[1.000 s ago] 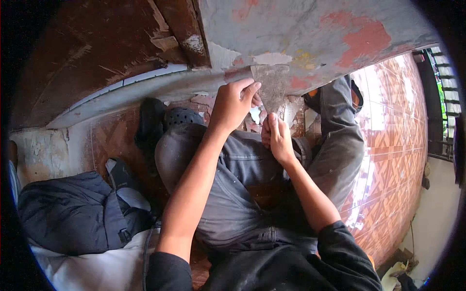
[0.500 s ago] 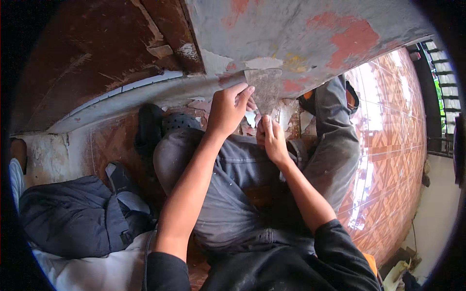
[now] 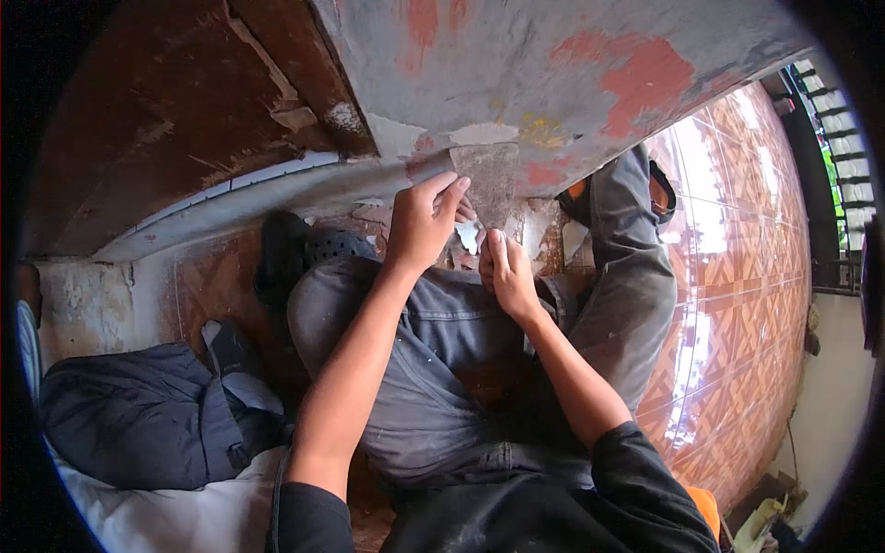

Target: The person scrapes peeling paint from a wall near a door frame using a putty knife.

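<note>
- Your right hand (image 3: 509, 275) is closed around the narrow lower end of the scraper (image 3: 490, 180); the handle is hidden inside the fingers.
- The scraper is in front of you, its wide blade pointing up to the grey wall (image 3: 544, 74). The top edge appears just below a pale patch (image 3: 484, 135); I cannot tell if it touches.
- Your left hand (image 3: 422, 226) has the thumb and fingers bent close together, at the left edge of the blade. I cannot tell whether they grip it or only rest beside it.
- In my judgement, the blade could slide sideways if the pressure is uneven, and then its edge could scratch your left fingertips, because they are so near.
- If the blade meets the wall too steeply, a corner could dig in and leave a groove, perhaps near the red patch (image 3: 650, 78).
- Pale flakes (image 3: 468, 238) show behind and between your hands; a sudden push could scatter such pieces onto your trousers (image 3: 424, 378).
- The brown wooden panel (image 3: 175, 120) is on the left; a wide slip could mark it.
</note>
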`<state>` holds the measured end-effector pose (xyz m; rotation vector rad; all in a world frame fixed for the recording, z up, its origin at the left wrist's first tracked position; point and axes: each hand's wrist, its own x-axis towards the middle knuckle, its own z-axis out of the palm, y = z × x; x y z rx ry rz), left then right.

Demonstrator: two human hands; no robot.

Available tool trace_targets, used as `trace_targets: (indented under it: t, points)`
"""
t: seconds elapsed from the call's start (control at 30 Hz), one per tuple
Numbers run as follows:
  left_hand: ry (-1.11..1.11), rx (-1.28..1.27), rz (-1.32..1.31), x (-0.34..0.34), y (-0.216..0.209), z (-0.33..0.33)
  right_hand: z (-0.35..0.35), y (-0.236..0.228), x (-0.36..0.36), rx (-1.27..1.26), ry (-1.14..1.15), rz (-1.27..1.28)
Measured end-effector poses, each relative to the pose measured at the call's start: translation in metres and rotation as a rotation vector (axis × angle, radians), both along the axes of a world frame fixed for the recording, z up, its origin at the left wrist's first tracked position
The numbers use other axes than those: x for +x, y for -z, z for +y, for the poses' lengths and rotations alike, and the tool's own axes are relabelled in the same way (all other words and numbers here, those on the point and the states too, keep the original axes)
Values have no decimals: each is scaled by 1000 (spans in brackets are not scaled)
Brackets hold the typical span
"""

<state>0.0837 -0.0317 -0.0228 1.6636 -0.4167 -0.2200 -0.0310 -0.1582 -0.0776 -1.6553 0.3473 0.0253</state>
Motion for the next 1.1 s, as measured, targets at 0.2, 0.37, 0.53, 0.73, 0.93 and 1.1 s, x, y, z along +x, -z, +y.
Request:
trace_targets:
  t: [0.2,0.37,0.53,0.73,0.93,1.1]
  points:
    - [-13,-3,-17,-12,-3,4,7,-8,-5,184,9,46]
    - [96,-66,160,-1,-5,6,-7,-12,-5,43,-32,60]
    - [108,-84,349,-6,-1,8,-39,-38,-13,-284,-175,13]
    - [-39,194,-113,-14,-1,21,-61,-123,-35,-627,-280,-105]
    - [329,218,-248,-17,-23,20,-50,-165,-49,-714,-220,-170]
    - [375,187,-315,-23,-36,20,-26,-191,-38,-778,-46,-263]
